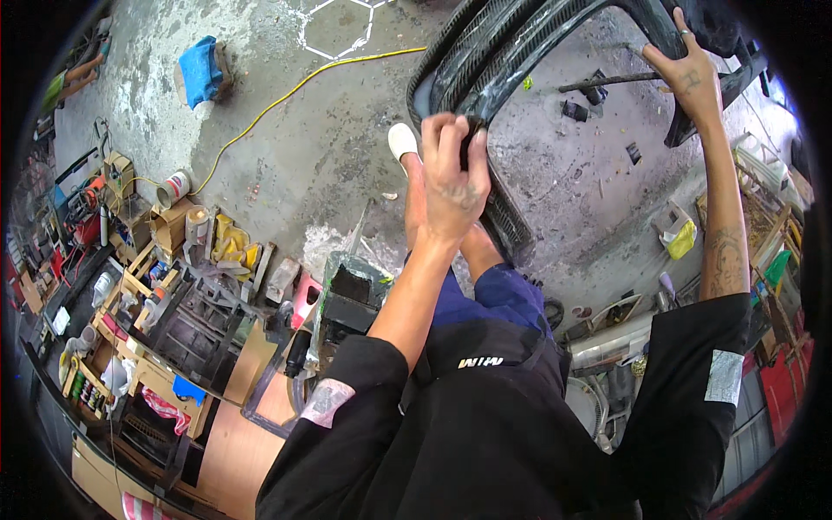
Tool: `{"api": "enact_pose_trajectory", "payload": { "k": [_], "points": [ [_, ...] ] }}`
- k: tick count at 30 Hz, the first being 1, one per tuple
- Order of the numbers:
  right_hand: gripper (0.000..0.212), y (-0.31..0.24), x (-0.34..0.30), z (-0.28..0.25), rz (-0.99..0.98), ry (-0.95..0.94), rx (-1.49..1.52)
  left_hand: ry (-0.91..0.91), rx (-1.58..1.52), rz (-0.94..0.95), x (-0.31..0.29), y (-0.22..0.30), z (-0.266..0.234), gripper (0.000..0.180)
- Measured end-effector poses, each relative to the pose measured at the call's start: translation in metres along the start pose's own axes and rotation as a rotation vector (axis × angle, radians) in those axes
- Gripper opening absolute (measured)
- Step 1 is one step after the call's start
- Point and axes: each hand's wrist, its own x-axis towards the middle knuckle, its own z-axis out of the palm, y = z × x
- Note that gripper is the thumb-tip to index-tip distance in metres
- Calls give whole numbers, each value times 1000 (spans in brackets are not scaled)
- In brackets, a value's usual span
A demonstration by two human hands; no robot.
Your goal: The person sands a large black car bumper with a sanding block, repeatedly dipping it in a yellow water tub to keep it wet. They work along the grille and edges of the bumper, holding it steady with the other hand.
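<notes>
Holding the black grille (511,52) with left hand (452,178) clenched on its edge and right hand (689,78) gripping the top, I'd keep both grips firm so it doesn't twist.

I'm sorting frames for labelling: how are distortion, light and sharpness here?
Head view: strong fisheye bending and a dark rim at the corners; even daylight, soft shadows on the concrete floor; glare on the glossy black grille part; left hand and right hand fairly sharp.

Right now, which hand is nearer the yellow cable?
Left. The left hand grips the black grille just right of the cable; the right hand holds the grille's far right.
</notes>
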Motion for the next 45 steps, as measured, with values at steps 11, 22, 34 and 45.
{"api": "enact_pose_trajectory", "payload": {
  "k": [11, 22, 34, 45],
  "points": [
    [102, -14, -2, -1, 16, 21, -15, -53, 161, 43, -4, 11, -27, 31],
    [102, -12, -3, 0, 20, 12, -7, -5, 149, 60, -10, 10, -22, 41],
    [101, -25, 1, -2, 60, 0, 59, 40, 127, 100, 13, 18, 5, 14],
    [99, -21, -8, -1, 36, 1, 35, 0, 153, 51, -13, 18, -9, 9]
  ]
}}
